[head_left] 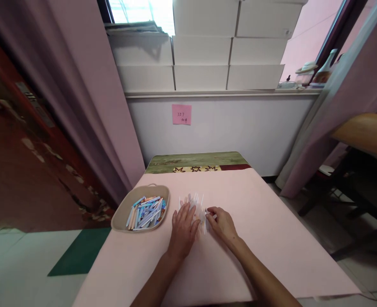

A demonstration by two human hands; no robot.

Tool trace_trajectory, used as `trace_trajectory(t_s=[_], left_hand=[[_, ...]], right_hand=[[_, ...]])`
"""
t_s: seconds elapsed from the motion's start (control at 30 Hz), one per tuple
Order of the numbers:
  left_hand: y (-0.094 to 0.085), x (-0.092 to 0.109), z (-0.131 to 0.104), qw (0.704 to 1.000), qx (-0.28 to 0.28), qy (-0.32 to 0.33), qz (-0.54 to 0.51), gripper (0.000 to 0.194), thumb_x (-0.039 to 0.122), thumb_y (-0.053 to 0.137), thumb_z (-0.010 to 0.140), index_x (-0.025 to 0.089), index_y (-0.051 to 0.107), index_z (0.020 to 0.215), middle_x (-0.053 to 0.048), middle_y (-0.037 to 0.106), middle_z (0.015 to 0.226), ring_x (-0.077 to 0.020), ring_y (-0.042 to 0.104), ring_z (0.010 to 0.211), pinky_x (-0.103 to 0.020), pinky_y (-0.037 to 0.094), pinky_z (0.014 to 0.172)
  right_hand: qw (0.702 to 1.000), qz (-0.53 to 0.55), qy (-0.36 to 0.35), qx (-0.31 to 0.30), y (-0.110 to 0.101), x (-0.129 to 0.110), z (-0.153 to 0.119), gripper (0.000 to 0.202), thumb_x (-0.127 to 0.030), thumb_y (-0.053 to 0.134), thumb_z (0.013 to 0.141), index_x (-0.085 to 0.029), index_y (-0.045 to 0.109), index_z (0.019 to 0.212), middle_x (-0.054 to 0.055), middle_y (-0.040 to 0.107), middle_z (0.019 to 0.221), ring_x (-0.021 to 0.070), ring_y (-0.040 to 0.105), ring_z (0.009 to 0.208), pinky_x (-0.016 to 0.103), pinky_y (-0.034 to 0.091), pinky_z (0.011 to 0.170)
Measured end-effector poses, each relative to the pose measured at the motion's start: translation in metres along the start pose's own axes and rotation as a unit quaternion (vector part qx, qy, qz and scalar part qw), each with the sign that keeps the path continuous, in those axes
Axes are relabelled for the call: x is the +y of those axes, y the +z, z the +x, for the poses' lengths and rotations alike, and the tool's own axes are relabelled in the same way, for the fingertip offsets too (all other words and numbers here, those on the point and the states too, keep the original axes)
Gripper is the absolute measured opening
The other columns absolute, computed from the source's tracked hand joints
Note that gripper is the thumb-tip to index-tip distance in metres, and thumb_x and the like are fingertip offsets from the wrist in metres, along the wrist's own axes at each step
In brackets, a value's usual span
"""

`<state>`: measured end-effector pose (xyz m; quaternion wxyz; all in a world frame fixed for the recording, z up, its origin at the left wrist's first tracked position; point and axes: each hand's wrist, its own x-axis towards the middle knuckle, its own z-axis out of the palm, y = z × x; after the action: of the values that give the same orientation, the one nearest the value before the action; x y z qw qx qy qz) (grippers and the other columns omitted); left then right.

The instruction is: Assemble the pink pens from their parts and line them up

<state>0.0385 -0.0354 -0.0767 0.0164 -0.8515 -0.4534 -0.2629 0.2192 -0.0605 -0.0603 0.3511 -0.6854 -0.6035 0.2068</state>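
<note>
On the pink cloth lies a see-through plastic piece [203, 215] with thin white upright edges and pale pen-like sticks showing at its far end; its exact kind is not clear. My left hand [184, 228] rests over its left part, fingers stretched out and lying flat, covering much of it. At its right edge my right hand [221, 224] has thumb and forefinger pinched together on the plastic. Left of my hands stands a beige basket [120, 217] holding many pens or markers [146, 213] in blue, lilac, white and peach.
The pink cloth [271, 247] covers most of the table, whose green patterned far end [195, 158] shows. White boxes [201, 51] are stacked on the sill behind. A pink note [181, 114] hangs on the wall. Dark furniture [358, 183] stands at right, a red door [25, 170] at left.
</note>
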Motion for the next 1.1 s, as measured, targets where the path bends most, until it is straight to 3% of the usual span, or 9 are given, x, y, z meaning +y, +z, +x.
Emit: trace_trajectory(t_s=[0.13, 0.23, 0.33, 0.4, 0.53, 0.6, 0.7, 0.87, 1.1], left_hand=[[-0.003, 0.002, 0.001, 1.0, -0.004, -0.007, -0.017, 0.044, 0.033, 0.038, 0.095, 0.022, 0.045, 0.137, -0.012, 0.044, 0.145, -0.0249, 0.036, 0.135, -0.05, 0.025, 0.109], [-0.016, 0.009, 0.011, 0.999, 0.007, -0.013, -0.052, 0.042, 0.034, 0.039, 0.094, 0.021, 0.05, 0.132, -0.012, 0.048, 0.141, -0.0257, 0.04, 0.131, -0.049, 0.027, 0.107], [-0.042, 0.02, 0.035, 0.992, 0.014, -0.036, -0.121, 0.036, 0.04, 0.037, 0.093, 0.019, 0.065, 0.103, -0.011, 0.068, 0.106, -0.0238, 0.057, 0.106, -0.041, 0.039, 0.094], [-0.061, 0.028, 0.059, 0.98, 0.006, -0.085, -0.18, 0.046, 0.048, 0.033, 0.092, 0.019, 0.065, 0.076, -0.007, 0.067, 0.078, -0.0217, 0.061, 0.082, -0.036, 0.044, 0.077], [-0.087, 0.041, 0.106, 0.903, -0.061, -0.205, -0.372, 0.069, 0.064, 0.015, 0.088, 0.019, 0.054, 0.053, -0.001, 0.05, 0.046, -0.0141, 0.049, 0.047, -0.028, 0.039, 0.053], [-0.093, 0.047, 0.123, 0.861, -0.089, -0.22, -0.45, 0.074, 0.069, 0.008, 0.085, 0.02, 0.048, 0.047, 0.001, 0.042, 0.04, -0.0117, 0.043, 0.039, -0.026, 0.035, 0.047], [-0.1, 0.055, 0.137, 0.83, -0.079, -0.223, -0.505, 0.075, 0.073, 0.004, 0.082, 0.021, 0.041, 0.043, 0.002, 0.038, 0.037, -0.0102, 0.037, 0.035, -0.025, 0.032, 0.043], [-0.109, 0.059, 0.141, 0.822, -0.071, -0.241, -0.511, 0.075, 0.074, 0.001, 0.081, 0.022, 0.035, 0.039, 0.002, 0.031, 0.035, -0.0097, 0.031, 0.032, -0.026, 0.027, 0.039], [-0.117, 0.059, 0.139, 0.837, -0.078, -0.233, -0.489, 0.075, 0.074, -0.003, 0.079, 0.022, 0.034, 0.04, 0.002, 0.029, 0.035, -0.0097, 0.029, 0.032, -0.025, 0.026, 0.037]], right_hand=[[1.0, 0.001, -0.009, 0.006, -0.003, -0.002, 0.0, 0.029, -0.033, 0.052, 0.085, -0.019, 0.069, 0.103, 0.005, 0.07, 0.09, 0.0173, 0.063, 0.076, 0.026, 0.044, 0.074], [1.0, 0.023, -0.009, 0.0, -0.009, -0.009, 0.004, 0.027, -0.036, 0.052, 0.084, -0.019, 0.071, 0.094, 0.004, 0.07, 0.084, 0.0163, 0.063, 0.073, 0.025, 0.044, 0.07], [0.996, 0.092, 0.009, -0.011, -0.022, -0.027, 0.015, 0.039, -0.049, 0.048, 0.086, -0.017, 0.069, 0.075, 0.003, 0.065, 0.066, 0.0144, 0.059, 0.06, 0.023, 0.042, 0.058], [0.987, 0.16, 0.027, -0.001, -0.035, -0.046, 0.026, 0.051, -0.06, 0.044, 0.085, -0.017, 0.065, 0.067, 0.001, 0.057, 0.054, 0.0126, 0.054, 0.05, 0.022, 0.039, 0.05], [0.947, 0.319, 0.048, 0.007, -0.066, -0.094, 0.048, 0.067, -0.074, 0.027, 0.084, -0.02, 0.043, 0.049, -0.003, 0.039, 0.041, 0.0083, 0.036, 0.036, 0.02, 0.026, 0.038], [0.927, 0.37, 0.056, -0.022, -0.079, -0.113, 0.057, 0.068, -0.079, 0.02, 0.082, -0.021, 0.032, 0.047, -0.004, 0.035, 0.039, 0.0069, 0.03, 0.034, 0.02, 0.021, 0.035], [0.915, 0.395, 0.072, -0.041, -0.091, -0.131, 0.065, 0.069, -0.083, 0.012, 0.078, -0.023, 0.025, 0.048, -0.006, 0.028, 0.038, 0.0062, 0.025, 0.032, 0.02, 0.016, 0.033], [0.907, 0.405, 0.097, -0.062, -0.093, -0.135, 0.067, 0.07, -0.085, 0.007, 0.076, -0.023, 0.024, 0.047, -0.006, 0.027, 0.037, 0.0055, 0.021, 0.03, 0.02, 0.012, 0.032], [0.919, 0.379, 0.094, -0.047, -0.088, -0.136, 0.061, 0.071, -0.085, 0.016, 0.076, -0.022, 0.029, 0.046, -0.004, 0.032, 0.037, 0.0055, 0.024, 0.032, 0.02, 0.015, 0.033]])
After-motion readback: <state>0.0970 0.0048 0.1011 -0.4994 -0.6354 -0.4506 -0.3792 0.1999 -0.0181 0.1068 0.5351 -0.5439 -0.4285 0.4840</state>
